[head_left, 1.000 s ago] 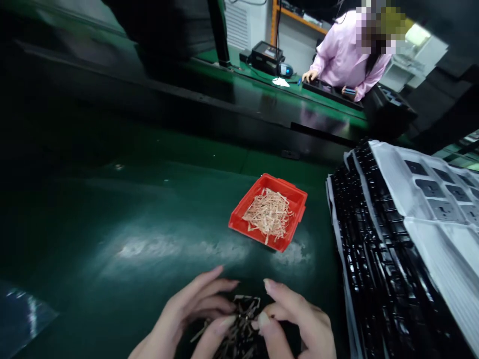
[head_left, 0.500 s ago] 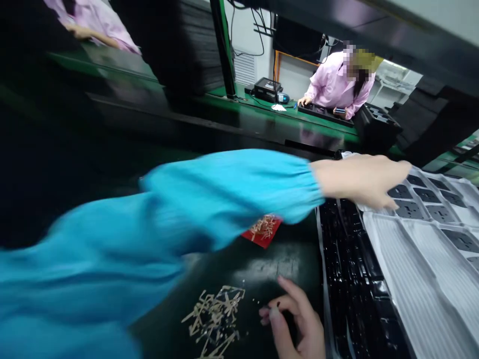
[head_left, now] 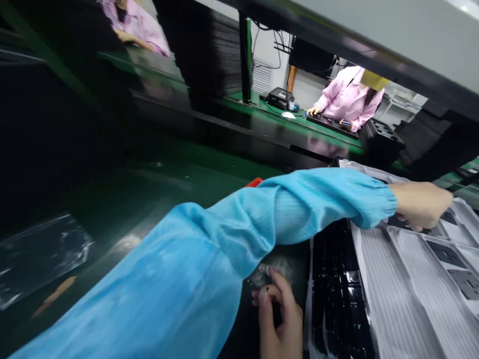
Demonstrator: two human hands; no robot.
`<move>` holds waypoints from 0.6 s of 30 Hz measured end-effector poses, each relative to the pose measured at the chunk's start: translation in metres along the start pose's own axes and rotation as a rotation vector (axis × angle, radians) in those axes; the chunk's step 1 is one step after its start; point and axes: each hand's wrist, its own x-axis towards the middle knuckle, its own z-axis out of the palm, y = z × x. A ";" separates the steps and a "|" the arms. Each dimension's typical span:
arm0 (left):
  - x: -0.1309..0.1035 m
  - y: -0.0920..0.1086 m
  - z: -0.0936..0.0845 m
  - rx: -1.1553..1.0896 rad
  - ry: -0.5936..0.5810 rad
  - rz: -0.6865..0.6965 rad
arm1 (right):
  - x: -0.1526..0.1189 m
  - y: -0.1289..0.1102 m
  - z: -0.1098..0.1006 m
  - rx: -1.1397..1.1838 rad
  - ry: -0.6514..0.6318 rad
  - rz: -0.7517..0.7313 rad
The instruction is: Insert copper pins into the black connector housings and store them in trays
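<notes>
While the left hand (head_left: 424, 203) is over the far part of the white tray (head_left: 385, 279), its blue sleeve (head_left: 202, 259) crosses in front of the body from lower left to right, so the left hand is the nearer one to the dark flat pieces (head_left: 445, 254) set in that tray. These lie to the right, below and beyond the left hand, and the fully visible one looks longer along a line slanting down toward the right. The left fingers are curled downward with their tips hidden, so whether they grip a piece cannot be told. The right hand (head_left: 282, 311) is well apart from it, beside the left edge of the stack of glossy black trays (head_left: 337, 299); its thumb and fingertips are close together around a tiny dark speck, and whether they pinch it is unclear. The white tray tops that stack, its pieces in separate compartments. Of the red bin (head_left: 255, 183), only a corner shows behind the sleeve; its contents are hidden.
</notes>
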 end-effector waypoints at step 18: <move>-0.277 -0.194 -0.079 -0.531 0.274 -0.223 | 0.007 -0.039 -0.003 0.066 0.195 0.031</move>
